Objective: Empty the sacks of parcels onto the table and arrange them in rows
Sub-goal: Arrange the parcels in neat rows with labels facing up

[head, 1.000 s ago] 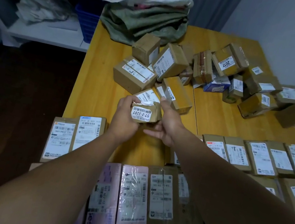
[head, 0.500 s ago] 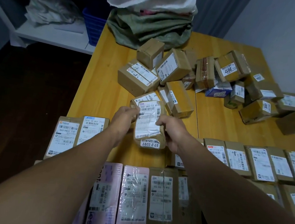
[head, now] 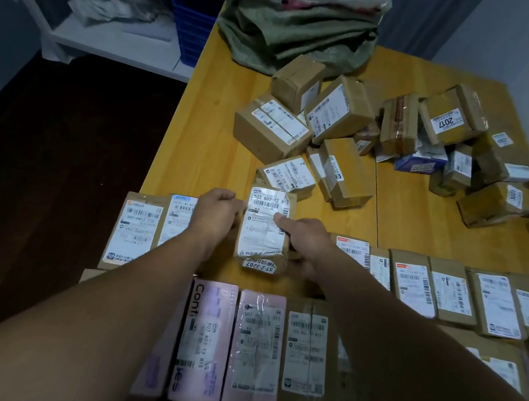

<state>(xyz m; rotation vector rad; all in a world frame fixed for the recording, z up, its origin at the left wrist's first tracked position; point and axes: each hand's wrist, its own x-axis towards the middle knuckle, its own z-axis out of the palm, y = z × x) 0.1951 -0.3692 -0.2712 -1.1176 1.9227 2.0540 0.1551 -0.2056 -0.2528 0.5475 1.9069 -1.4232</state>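
Holding it over the gap! Both hands have the small parcel (head: 264,231) low above the table (head: 211,131), mid-row. The left hand (head: 217,214) is curled round its nine o'clock edge. The right hand (head: 305,240) has its thumb flat on the label and its fingers wrapped round the three o'clock side. Whether it rests on the wood, I cannot tell. (first voice)

Tight slot, though. Two flat boxes (head: 140,230) sit at nine o'clock and the long row (head: 414,282) starts at three. I'd say a skewed drop clips a neighbour and knocks the line crooked. (second voice)

And the wrapping? (first voice)

Brown cardboard, boxy, bound in glossy tape. The white label is wrinkled, so a thumb could slide on it. (second voice)

Any trouble further out? (first voice)

The heap (head: 339,115) at one o'clock: boxes leaning on each other at all angles, with slick taped faces. Pull one carelessly and I reckon others tumble. At six o'clock lie the pink packets (head: 256,348), long, flat and plastic-sheened. The sacks (head: 297,28) slump at twelve, soft and crumpled. (second voice)
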